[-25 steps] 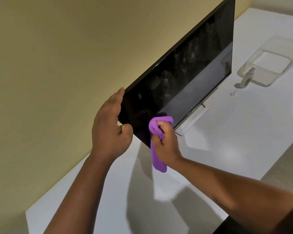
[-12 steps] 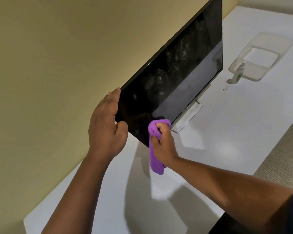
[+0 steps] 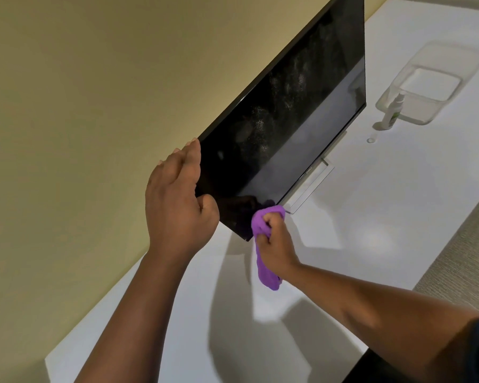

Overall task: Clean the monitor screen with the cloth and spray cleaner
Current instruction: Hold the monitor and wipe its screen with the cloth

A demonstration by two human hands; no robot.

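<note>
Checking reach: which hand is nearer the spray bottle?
Right. The right hand, wiping with the cloth, sits on the spray bottle side; the left hand grips the monitor edge, farther away.

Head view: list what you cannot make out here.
- Monitor: its top far corner is cut off by the upper edge of the head view.
- Left hand: its fingertips reach behind the monitor's side edge, hidden by the panel.
- Purple cloth: its middle is covered by the right hand gripping it.
- Spray bottle: label too small and blurred to read.
- Clear container: contents, if any, cannot be told.
</note>
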